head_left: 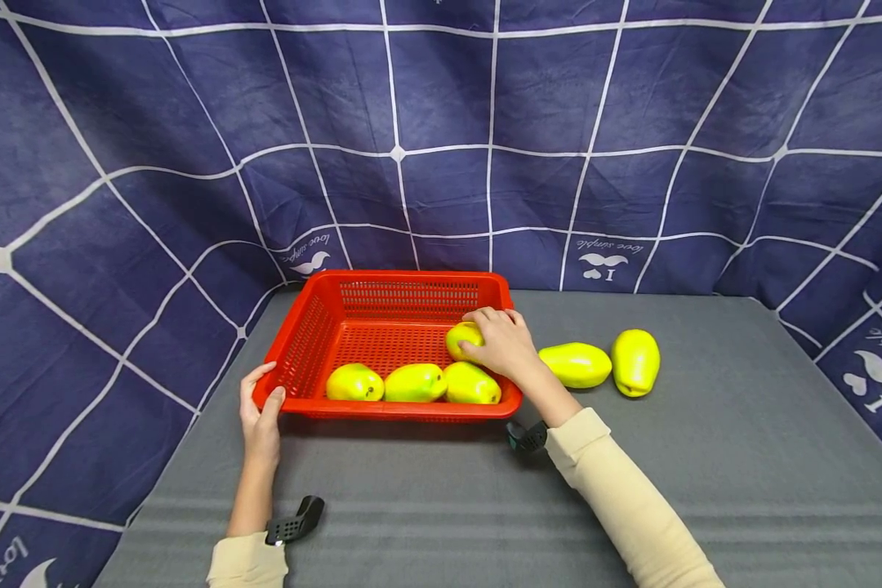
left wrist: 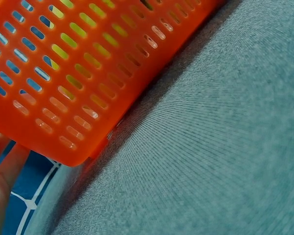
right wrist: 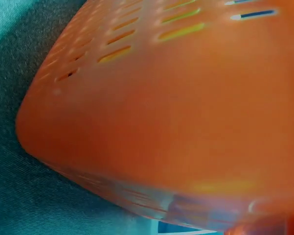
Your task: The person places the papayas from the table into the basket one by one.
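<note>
A red plastic basket point(head_left: 404, 408) with slotted walls stands on the grey tabletop. My left hand point(head_left: 260, 416) grips its near left corner, thumb at the front rim and fingers along the left side. Inside the basket's right side, my right hand point(head_left: 501, 343) holds a yellow-green papaya point(head_left: 461, 339), its fingers over the top. Along the basket's front wall lie three more papayas, a left one point(head_left: 355, 382), a middle one point(head_left: 415, 383) and a right one point(head_left: 472, 384). In the right wrist view the basket wall point(right wrist: 186, 112) fills most of the picture and hides the right hand.
Right of the basket, one papaya point(head_left: 576, 365) lies sideways, partly behind my right wrist, beside another papaya point(head_left: 635, 363) pointing toward me. A blue cloth point(head_left: 536, 196) with white grid lines hangs behind the grey tabletop point(head_left: 412, 498) and along both sides.
</note>
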Motion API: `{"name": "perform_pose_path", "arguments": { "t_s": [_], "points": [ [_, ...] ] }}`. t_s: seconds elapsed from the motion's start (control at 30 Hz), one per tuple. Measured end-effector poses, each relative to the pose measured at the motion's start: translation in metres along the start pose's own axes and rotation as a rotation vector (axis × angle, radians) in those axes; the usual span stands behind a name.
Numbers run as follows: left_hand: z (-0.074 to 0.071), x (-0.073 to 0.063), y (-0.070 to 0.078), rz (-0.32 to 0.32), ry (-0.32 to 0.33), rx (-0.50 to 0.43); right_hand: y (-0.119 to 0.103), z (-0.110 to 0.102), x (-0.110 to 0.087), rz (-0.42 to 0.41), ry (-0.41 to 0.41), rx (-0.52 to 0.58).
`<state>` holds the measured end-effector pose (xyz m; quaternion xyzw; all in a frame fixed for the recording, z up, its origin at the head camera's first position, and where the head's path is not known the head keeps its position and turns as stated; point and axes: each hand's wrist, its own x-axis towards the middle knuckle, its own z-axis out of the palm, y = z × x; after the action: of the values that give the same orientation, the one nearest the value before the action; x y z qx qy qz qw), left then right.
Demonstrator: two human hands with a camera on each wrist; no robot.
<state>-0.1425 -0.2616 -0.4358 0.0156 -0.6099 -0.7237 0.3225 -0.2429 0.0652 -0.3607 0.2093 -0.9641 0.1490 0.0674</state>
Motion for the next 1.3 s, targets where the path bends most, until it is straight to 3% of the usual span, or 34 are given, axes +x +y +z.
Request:
{"name": "perform_pose_path", "arguments": {
  "t_s": [0.13, 0.33, 0.47, 0.57, 0.8, 1.07, 1.3],
  "points": [
    [0.0, 0.0, -0.001, 0.011, 0.003, 0.006, 0.005, -0.003, -0.009, 0.044, 0.09, 0.139],
    [-0.001, -0.001, -0.001, 0.014, 0.007, 0.017, 0.023, -0.008, -0.035, 0.081, 0.339, 0.321],
    [-0.001, -0.001, -0.001, 0.012, 0.005, 0.018, 0.04, -0.01, -0.055, 0.101, 0.464, 0.389],
    [0.0, -0.001, 0.001, 0.015, 0.001, 0.007, 0.055, -0.009, -0.068, 0.133, 0.514, 0.399],
    [0.001, 0.001, 0.0, 0.028, 0.006, -0.003, 0.097, -0.002, -0.089, 0.226, 0.499, 0.345],
    [0.001, 0.0, 0.0, 0.01, 0.006, 0.0, 0.136, 0.004, -0.103, 0.196, 0.374, 0.229],
    [0.001, 0.0, 0.0, 0.003, 0.007, 0.005, 0.148, 0.007, -0.109, 0.127, 0.303, 0.185]
  ]
}}
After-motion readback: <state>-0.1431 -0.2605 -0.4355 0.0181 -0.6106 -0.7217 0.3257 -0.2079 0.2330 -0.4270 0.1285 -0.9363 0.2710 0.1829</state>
